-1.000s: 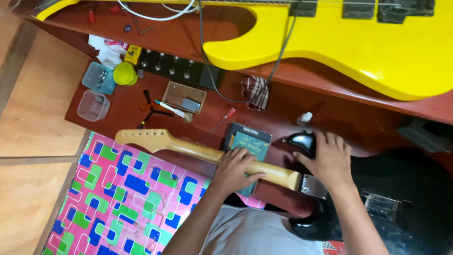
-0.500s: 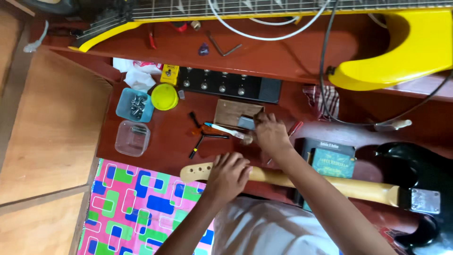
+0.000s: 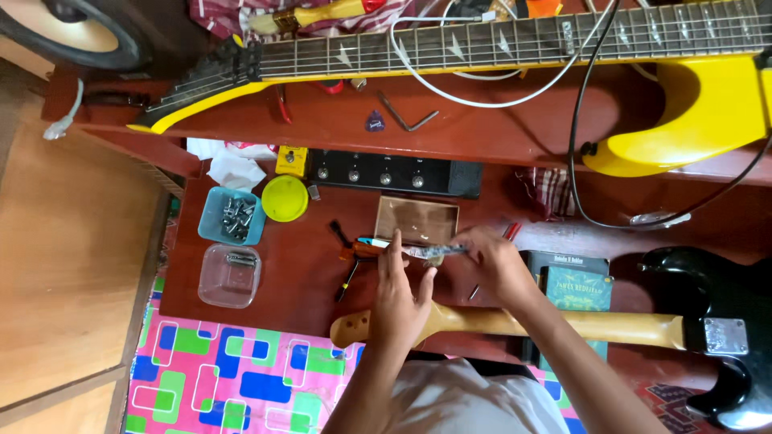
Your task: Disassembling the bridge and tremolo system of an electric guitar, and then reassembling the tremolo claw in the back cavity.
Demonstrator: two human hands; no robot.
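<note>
Both hands are up over the red-brown workbench now, meeting on one slim tool — a long, thin file-like strip with a blue tip at its left end. The left hand has its fingers stretched up and close together, fingertips touching the strip near the blue end. The right hand pinches the other end between thumb and fingers. The strip lies level, just in front of a small wooden box and above the pale guitar neck that runs across the person's lap to a black guitar body on the right.

Left of the hands — a blue tub of metal screws, a yellow round lid beside it, and a clear plastic tub nearer the bench edge. A black pedal unit with knobs sits behind the box. A dark green book lies under the neck. On the shelf above rests a yellow guitar, with a purple pick and a bent hex key below its fretboard. A pink patterned cloth covers the lower left.
</note>
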